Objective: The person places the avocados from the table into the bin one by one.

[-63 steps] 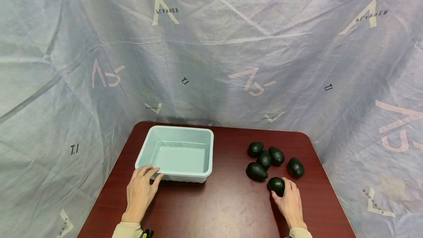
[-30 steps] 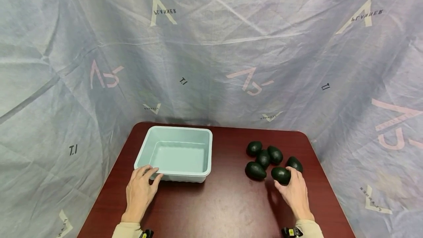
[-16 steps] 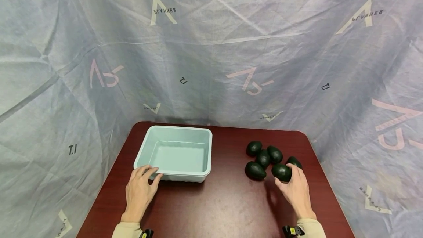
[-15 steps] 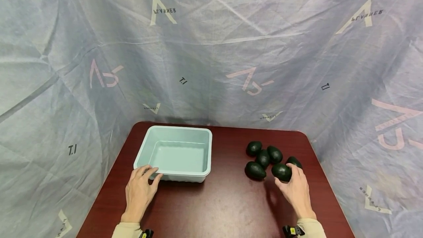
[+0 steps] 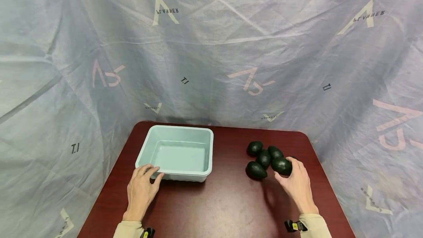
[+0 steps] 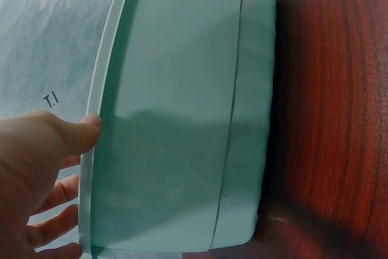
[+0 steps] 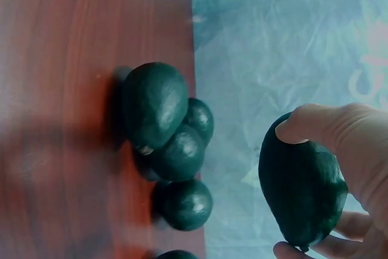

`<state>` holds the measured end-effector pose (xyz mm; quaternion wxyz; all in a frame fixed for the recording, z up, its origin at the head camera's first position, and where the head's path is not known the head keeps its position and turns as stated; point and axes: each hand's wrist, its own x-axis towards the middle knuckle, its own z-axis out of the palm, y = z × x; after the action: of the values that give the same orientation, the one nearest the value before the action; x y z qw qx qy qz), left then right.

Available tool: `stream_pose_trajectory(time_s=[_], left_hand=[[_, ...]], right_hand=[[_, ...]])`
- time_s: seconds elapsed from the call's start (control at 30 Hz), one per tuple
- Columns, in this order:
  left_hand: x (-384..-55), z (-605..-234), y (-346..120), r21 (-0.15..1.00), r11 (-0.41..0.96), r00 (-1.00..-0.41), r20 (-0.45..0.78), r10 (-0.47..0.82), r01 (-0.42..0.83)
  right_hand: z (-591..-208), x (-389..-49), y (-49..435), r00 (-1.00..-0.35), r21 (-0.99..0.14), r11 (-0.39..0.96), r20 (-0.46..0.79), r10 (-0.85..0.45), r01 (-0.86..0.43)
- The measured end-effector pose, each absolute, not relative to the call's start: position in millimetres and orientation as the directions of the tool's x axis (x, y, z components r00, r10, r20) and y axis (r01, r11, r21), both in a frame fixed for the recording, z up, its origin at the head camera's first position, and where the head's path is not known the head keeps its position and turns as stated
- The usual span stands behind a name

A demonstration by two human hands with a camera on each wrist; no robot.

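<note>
My right hand [image 5: 298,183] grips a dark green avocado [image 5: 281,166] between thumb and fingers. The right wrist view shows this avocado [image 7: 298,189] held well above the table, its stem end toward the fingertips. Several other avocados [image 5: 256,170] lie in a cluster just left of it, and one more is almost wholly hidden behind the hand. Over on the left, my left hand [image 5: 141,191] holds the near-left rim of a pale green plastic tub [image 5: 209,157]. In the left wrist view the thumb sits on the tub's rim [image 6: 104,77], with the fingers on its other side. The tub contains nothing.
Everything stands on a dark red wooden table [image 5: 228,208] with rounded far corners. Grey printed fabric [image 5: 211,47] hangs close behind the table and along both sides. A stretch of tabletop separates the tub from the avocados.
My right hand has taken the nearest avocado off the table, raising it and moving it away from me, toward the cluster. The left hand and the tub stay where they were.
</note>
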<state>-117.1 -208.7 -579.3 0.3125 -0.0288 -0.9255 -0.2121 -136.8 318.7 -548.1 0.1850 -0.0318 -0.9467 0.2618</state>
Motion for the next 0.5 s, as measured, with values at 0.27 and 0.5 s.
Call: stream_pose_trajectory(time_s=[0.27,0.5], left_hand=[[-118,-581,-208,0.37,0.908,-0.798,0.599,-0.074,0.194],[-119,-581,-210,0.362,0.909,-0.786,0.615,-0.068,0.205]], right_hand=[[-538,-143,308,-0.929,-0.501,0.861,0.353,0.11,-0.089],[-535,-144,296,-0.934,-0.507,0.851,0.352,0.062,-0.135]])
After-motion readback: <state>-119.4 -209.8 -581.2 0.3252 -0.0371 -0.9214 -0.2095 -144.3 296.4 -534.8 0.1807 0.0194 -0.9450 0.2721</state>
